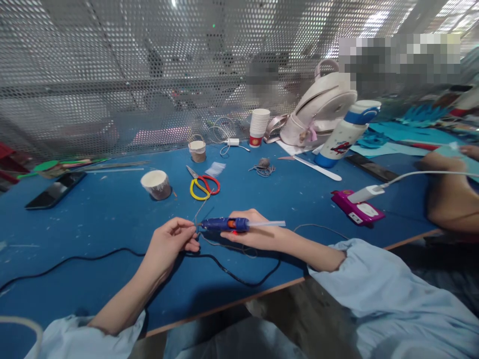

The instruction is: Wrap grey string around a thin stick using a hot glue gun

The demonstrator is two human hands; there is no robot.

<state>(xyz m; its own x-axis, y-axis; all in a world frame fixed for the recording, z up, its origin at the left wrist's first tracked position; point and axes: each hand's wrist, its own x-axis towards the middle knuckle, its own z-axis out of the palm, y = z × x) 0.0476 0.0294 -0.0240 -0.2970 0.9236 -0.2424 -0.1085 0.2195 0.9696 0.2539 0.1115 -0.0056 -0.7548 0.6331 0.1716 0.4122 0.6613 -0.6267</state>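
My right hand (258,237) is wrapped round a blue hot glue gun (223,224). From its back end sticks out a translucent glue stick (275,224). The gun's nozzle points left, close to the fingertips of my left hand (168,243). Those fingers are pinched on a thin, stiff-looking strand (202,205) that rises toward the scissors (204,187); whether it is wire or string I cannot tell. A loose grey string (220,243) trails under the glue gun and to the right. Whether the nozzle touches the strand is too small to see.
Beyond my hands stand a white-topped small pot (157,187), a tiny handled bucket (197,151), grey yarn (264,168) and stacked paper cups (259,127). A black cord (239,279) crosses in front. Right are a bottle (346,134), a purple power socket (357,208) and another person's arm (454,194).
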